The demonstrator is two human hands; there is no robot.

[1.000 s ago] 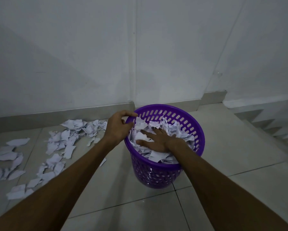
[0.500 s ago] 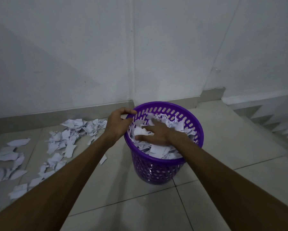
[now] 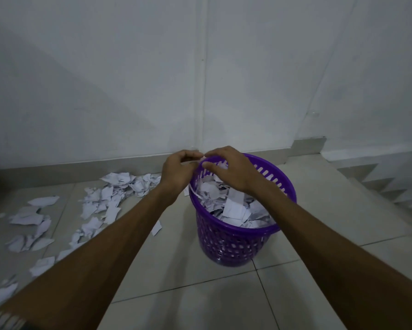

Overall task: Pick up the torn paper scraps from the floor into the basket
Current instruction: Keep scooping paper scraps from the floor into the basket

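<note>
While the left hand [image 3: 178, 173] gripped the purple basket [image 3: 243, 236] rim, the right hand [image 3: 228, 171] hovered open; steadying it before gathering the floor scraps [image 3: 109, 201] seemed wise.

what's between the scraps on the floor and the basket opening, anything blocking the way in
Nothing visible blocks it. The floor scraps lie left of the basket, bare tile between. Its mouth is open but nearly full, and both the left hand and right hand are at its rim.
</note>
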